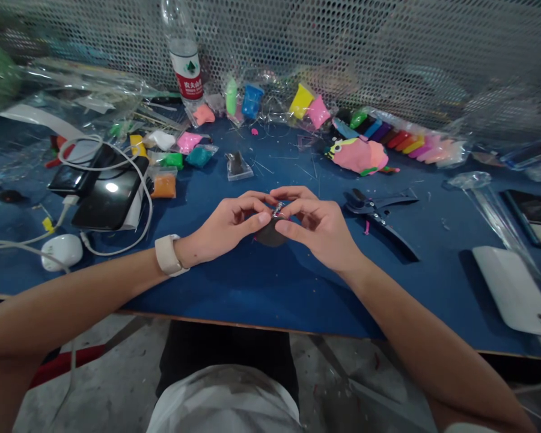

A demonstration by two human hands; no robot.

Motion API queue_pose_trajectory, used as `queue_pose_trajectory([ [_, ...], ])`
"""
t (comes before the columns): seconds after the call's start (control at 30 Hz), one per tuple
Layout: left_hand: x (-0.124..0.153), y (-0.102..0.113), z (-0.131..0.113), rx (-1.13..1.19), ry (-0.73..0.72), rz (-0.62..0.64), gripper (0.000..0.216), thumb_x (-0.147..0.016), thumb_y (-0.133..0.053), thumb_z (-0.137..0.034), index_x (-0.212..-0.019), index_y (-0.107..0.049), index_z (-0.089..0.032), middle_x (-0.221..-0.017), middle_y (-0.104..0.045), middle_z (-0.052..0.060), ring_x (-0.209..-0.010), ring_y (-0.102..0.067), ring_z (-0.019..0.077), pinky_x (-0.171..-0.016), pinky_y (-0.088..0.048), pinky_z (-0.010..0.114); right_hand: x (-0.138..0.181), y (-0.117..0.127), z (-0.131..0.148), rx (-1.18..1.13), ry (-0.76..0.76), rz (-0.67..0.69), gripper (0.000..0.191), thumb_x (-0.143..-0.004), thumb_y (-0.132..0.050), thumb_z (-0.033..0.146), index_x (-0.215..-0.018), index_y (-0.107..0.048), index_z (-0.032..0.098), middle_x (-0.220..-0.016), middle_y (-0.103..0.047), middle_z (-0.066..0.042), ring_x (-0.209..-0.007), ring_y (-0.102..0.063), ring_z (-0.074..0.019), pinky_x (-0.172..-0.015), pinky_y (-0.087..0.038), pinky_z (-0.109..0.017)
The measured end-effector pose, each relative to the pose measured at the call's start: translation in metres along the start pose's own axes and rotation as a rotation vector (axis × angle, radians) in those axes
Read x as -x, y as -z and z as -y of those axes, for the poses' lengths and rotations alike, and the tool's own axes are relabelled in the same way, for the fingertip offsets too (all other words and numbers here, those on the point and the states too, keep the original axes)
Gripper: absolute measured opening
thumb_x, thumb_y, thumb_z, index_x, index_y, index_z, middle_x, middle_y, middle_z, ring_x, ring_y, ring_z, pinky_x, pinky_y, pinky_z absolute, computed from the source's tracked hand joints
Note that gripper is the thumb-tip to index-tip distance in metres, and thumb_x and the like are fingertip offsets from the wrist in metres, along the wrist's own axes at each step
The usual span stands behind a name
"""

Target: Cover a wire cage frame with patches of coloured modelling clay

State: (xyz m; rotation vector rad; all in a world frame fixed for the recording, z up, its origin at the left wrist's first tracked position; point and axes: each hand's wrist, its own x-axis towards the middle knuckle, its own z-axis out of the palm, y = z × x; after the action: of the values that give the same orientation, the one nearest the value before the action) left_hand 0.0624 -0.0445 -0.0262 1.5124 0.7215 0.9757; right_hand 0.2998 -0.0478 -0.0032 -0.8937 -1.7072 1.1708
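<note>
Between both hands, low over the blue table, is a dark rounded lump [271, 235] that looks like modelling clay. A small shiny silvery piece [278, 209] shows at its top between the fingertips, with a trace of pink near it. My left hand [237, 222], with a pale watch band on the wrist, pinches the lump from the left. From the right, the thumb and fingers of my right hand [322, 225] close on it. The fingers cover part of the lump. Pruning shears [381, 219] lie right of my right hand, beside a pink scrap [366, 228].
A pink clay figure [358, 155] and a row of coloured clay sticks [406, 141] lie at the back right. Clay packets, such as an orange one [164, 185], lie behind my left hand. A water bottle [186, 66], black phone [112, 192], cables and white phone [516, 291] surround the workspace.
</note>
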Motion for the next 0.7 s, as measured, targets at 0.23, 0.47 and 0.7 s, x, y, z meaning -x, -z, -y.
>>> queue_pose_trajectory([
  [0.23,0.0004,0.0007,-0.0022,-0.035,0.005,0.010,0.042,-0.104,-0.082,-0.062,-0.100,-0.084,-0.020,-0.136,-0.076,0.015,-0.128,-0.070,0.0286,-0.092,-0.063,0.036,0.0016,-0.0036,-0.0031,-0.006,0.013,-0.008,0.027,-0.092,-0.096,0.056,-0.089,-0.087,0.030,-0.133,-0.081,-0.009,-0.136,-0.073,-0.0324,-0.119,-0.059,-0.057],
  [0.47,0.0011,-0.0020,-0.0025,0.018,-0.021,0.009,0.043,-0.106,-0.079,-0.063,-0.103,-0.085,-0.021,-0.136,-0.076,0.014,-0.128,-0.072,0.0284,-0.102,-0.064,0.042,0.0021,-0.0048,-0.0042,0.005,0.017,-0.033,0.031,-0.094,-0.092,0.057,-0.087,-0.082,0.028,-0.129,-0.081,-0.009,-0.129,-0.076,-0.0314,-0.117,-0.060,-0.056],
  [0.7,0.0010,0.0000,-0.0051,-0.057,-0.007,0.047,0.037,-0.104,-0.083,-0.056,-0.110,-0.087,-0.020,-0.144,-0.073,0.016,-0.125,-0.074,0.0285,-0.089,-0.067,0.036,0.0020,-0.0027,-0.0068,0.009,0.014,-0.051,0.030,-0.093,-0.094,0.056,-0.086,-0.083,0.029,-0.130,-0.082,-0.008,-0.129,-0.075,-0.0306,-0.115,-0.060,-0.054],
])
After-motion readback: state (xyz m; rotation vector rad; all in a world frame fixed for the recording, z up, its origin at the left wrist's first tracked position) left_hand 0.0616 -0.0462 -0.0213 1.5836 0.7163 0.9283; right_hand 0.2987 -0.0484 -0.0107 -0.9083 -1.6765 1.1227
